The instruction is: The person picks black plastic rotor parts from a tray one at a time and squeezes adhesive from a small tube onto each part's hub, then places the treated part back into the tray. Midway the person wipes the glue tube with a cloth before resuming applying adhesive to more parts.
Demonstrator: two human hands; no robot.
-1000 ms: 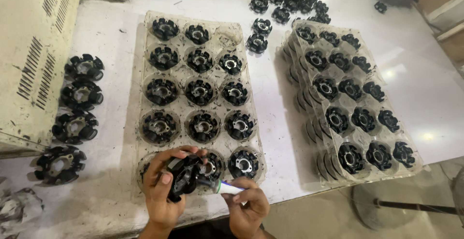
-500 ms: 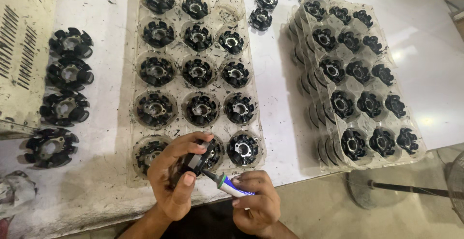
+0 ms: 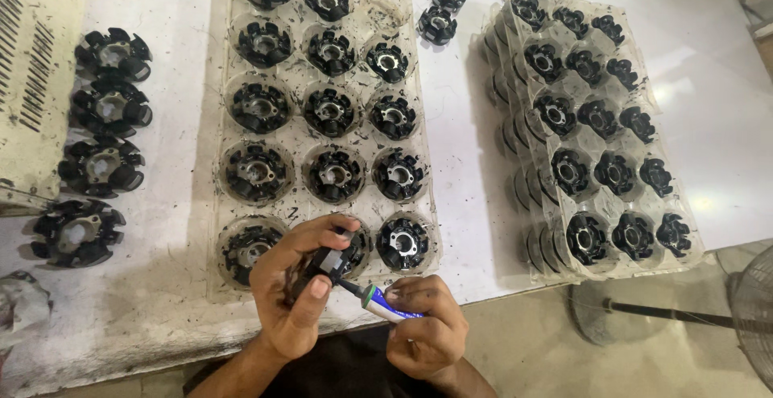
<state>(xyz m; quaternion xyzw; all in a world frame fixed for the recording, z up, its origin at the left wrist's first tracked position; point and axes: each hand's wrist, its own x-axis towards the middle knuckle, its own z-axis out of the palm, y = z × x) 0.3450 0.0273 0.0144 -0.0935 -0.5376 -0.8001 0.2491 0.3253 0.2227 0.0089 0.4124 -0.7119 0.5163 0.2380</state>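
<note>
My left hand (image 3: 294,289) grips a black round stator part (image 3: 326,263) at the near edge of the white table. My right hand (image 3: 425,329) holds a small tube with a blue and green end (image 3: 378,301), its thin nozzle touching the part. Just beyond my hands lies a clear plastic tray (image 3: 216,281) with several black stator parts sitting in its round pockets; the middle pocket of its nearest row is mostly hidden by my left hand.
A stack of clear trays (image 3: 555,265) filled with the same parts stands at the right. Several loose parts (image 3: 101,164) lie in a column at the left beside a cream machine housing (image 3: 32,84). More loose parts (image 3: 439,23) lie at the back. A fan stand (image 3: 612,313) is on the floor.
The view has shifted closer and down over the near tray. My hands stay together at the table edge, the tube's nozzle still at the held part.
</note>
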